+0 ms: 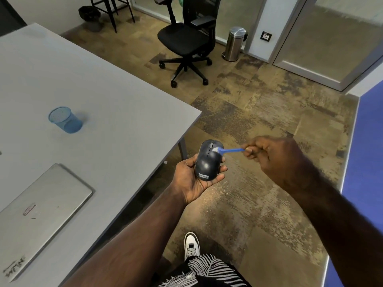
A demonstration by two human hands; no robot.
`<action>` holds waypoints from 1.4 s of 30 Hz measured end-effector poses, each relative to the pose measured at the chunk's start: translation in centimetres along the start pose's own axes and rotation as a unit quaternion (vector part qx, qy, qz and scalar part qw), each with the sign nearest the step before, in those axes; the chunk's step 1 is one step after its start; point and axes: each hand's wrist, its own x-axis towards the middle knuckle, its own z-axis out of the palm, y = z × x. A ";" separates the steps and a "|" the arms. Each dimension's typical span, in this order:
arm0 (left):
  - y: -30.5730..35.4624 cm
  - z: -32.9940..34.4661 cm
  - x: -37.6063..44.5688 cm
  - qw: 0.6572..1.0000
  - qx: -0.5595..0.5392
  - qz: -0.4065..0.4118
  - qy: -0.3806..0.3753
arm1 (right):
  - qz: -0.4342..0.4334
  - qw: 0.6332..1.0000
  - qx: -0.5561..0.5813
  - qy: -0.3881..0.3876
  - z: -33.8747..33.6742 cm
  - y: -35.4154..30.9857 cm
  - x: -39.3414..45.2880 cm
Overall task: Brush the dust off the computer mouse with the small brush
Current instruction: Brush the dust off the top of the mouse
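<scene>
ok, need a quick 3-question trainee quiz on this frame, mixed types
1. True or false: the mouse lies on the table.
2. Which hand holds the small brush?
A. left hand
B. right hand
C. neither
3. Fill in: the brush's bristles touch the mouse near its scroll ____.

Key:
1. False: the left hand holds it, off the table's edge.
2. B: the right hand pinches the blue handle.
3. wheel

Left hand (193, 179) cupped, right hand (275, 156) seemingly pinching.
</scene>
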 end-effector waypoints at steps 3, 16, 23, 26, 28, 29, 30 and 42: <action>-0.1 0.0 0.0 1.000 0.000 0.008 0.008 | -0.023 0.998 0.009 -0.066 0.3 -0.1 -0.2; 0.1 -0.5 0.0 1.000 0.002 0.013 0.012 | -0.005 0.994 0.041 -0.099 0.2 0.8 -0.1; 0.4 -0.2 0.0 0.999 -0.033 0.016 0.003 | -0.004 1.000 0.013 -0.028 0.2 0.9 -0.3; 0.4 -0.3 0.1 0.999 -0.026 0.029 -0.009 | -0.026 0.997 -0.007 -0.069 0.7 0.5 -0.9; 0.2 -0.4 0.0 0.999 -0.027 0.018 -0.012 | -0.022 1.000 -0.004 -0.008 0.8 0.6 -0.7; 0.2 -0.3 0.0 0.999 -0.030 0.011 -0.014 | -0.018 0.999 -0.004 0.027 0.7 0.8 -0.5; 0.2 -0.3 -0.1 0.999 -0.032 0.007 -0.018 | -0.018 0.998 -0.007 0.054 0.6 0.9 -0.3; 0.1 -0.3 -0.1 1.000 -0.010 0.015 -0.006 | -0.006 0.998 -0.008 0.069 1.2 -0.5 -0.3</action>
